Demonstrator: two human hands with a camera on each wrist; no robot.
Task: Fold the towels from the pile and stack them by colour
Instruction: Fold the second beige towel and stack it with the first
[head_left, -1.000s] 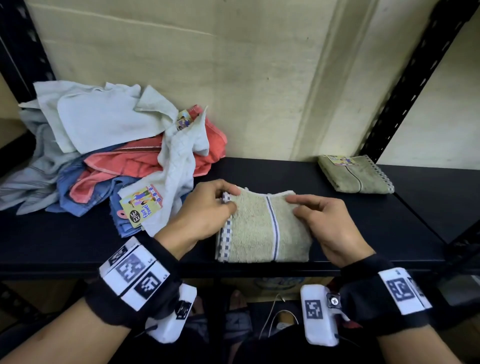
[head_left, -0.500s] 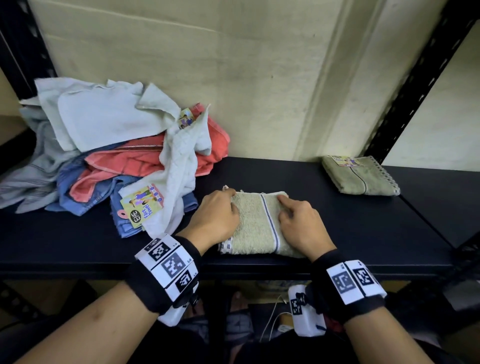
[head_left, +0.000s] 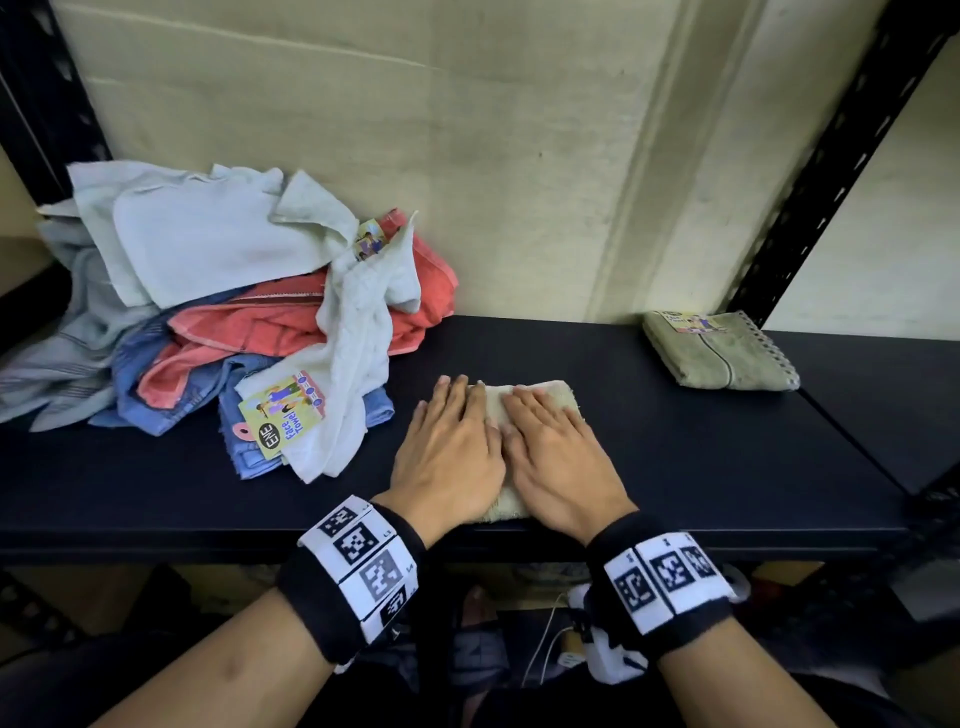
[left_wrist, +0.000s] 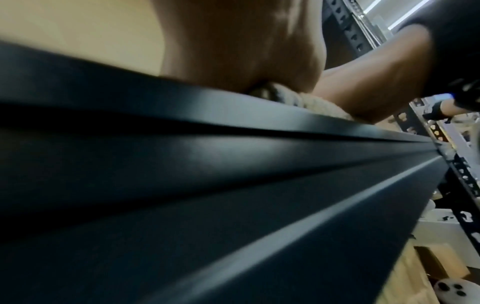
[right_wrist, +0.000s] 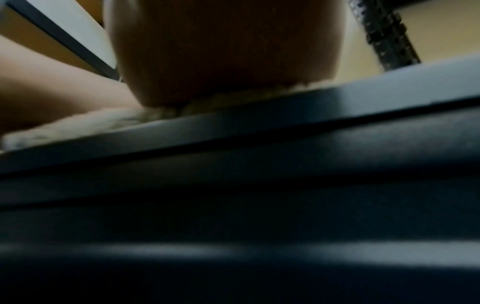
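Both hands lie palm-down, fingers straight and flat: the left hand (head_left: 449, 452) and right hand (head_left: 558, 457) press side by side on the folded beige terry towel (head_left: 545, 391), gripping nothing. The towel lies at the front edge of the black metal shelf (head_left: 675, 467), almost wholly covered; only its far edge and near corner show. A second folded beige towel (head_left: 719, 358) sits well apart to the right; the unfolded pile of white, coral and blue towels (head_left: 234, 312) lies left. Both wrist views are blurred, showing only palm heels on cloth.
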